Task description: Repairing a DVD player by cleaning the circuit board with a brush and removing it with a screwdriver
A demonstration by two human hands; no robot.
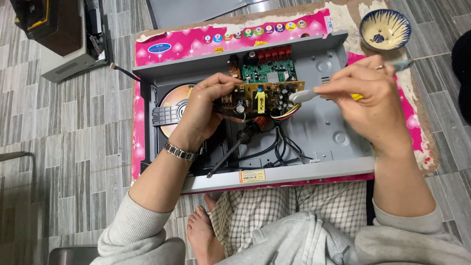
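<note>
Left hand [206, 105] is closed around the near edge of a tan circuit board [260, 98], holding it lifted and tilted above the open grey metal chassis [324, 132]. Right hand [365, 100] is closed on a toothbrush [304, 95] with a pale handle, its head resting against the right end of that board, among the upright components.

I judge the work well into the opened-up stage: the cover is off the chassis, and the tan board is loose from its seat yet tethered by a bundle of coloured wires [287, 114] running down into the case. Brushing of the board appears to be in hand; I cannot tell how much of it has been brushed. A green circuit board [267, 71] sits mounted at the back wall, untouched. Refitting the tan board and closing the case are not yet done.

Contents of the chassis: a disc [176, 105] in its tray at the left, black cables coiled at the near wall, and a black-handled screwdriver [235, 147] lying slantwise across the near edge. Chassis rests on a pink patterned board on the floor. Beyond it stands a small blue-and-white bowl [385, 28]; something small and dark lies at its bottom, too small to identify
</note>
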